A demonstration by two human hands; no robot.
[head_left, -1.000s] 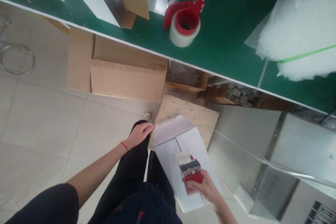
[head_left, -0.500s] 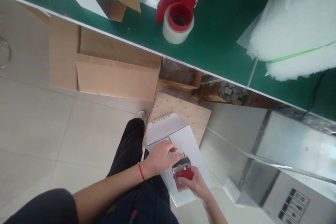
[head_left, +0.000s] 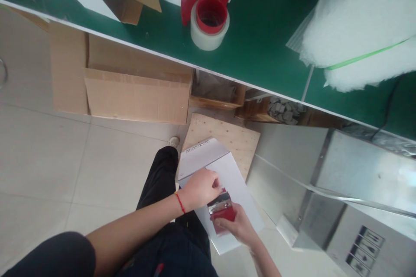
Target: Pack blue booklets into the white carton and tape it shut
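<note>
Partly under both hands, white box [head_left: 234,181]; red tape dispenser [head_left: 222,211] half-hidden.

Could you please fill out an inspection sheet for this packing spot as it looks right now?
Surface: green bench top; beige tiled floor.
Job's things: flat white cardboard box on a pale wooden board; red handheld tape dispenser.
Clutter: second red tape dispenser with clear roll, white foam bundle, brown cartons.
Grippers: left hand at the dispenser's front; right hand grips its handle.
Cables: black cable.
Surroundings: grey metal cabinet.
</note>
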